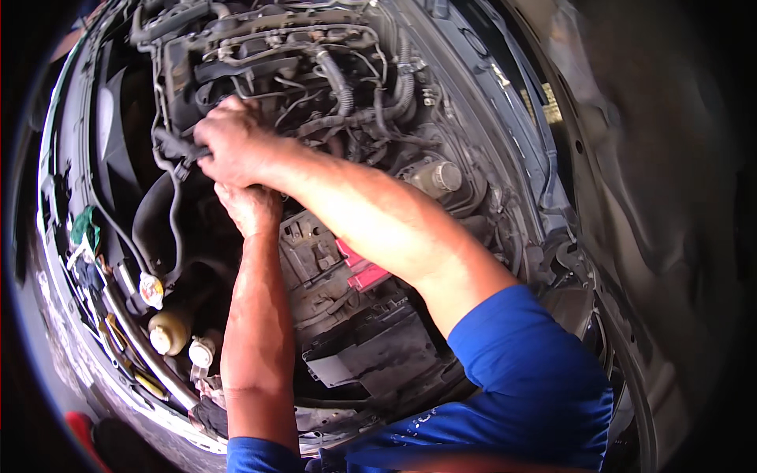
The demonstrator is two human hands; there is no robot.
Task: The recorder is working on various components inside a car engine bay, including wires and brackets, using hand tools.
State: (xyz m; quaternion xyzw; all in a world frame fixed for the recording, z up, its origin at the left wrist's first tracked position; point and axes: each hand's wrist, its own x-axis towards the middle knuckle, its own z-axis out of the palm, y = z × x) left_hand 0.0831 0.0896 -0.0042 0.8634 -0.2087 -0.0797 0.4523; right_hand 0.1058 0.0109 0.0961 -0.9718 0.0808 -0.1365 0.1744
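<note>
Both my hands reach into an open engine bay, beside the engine (292,67). My right hand (236,142) is closed, its fingers curled at the end of a black hose-like part (177,147). What lies inside its grip is hidden. Just below it, my left hand (251,209) reaches in under the right wrist, and its fingers are out of sight behind the right hand. A thick black duct (154,217) curves down to the left of my hands. Ribbed hoses (337,85) run over the engine to their right.
Nearer me are a battery (311,244) with a red cover (364,273) and a black box (378,347). A reservoir (438,178) stands at the right. Capped fillers (167,335) sit at the lower left. A green cloth (85,226) and yellow-handled tools (148,384) lie along the front edge.
</note>
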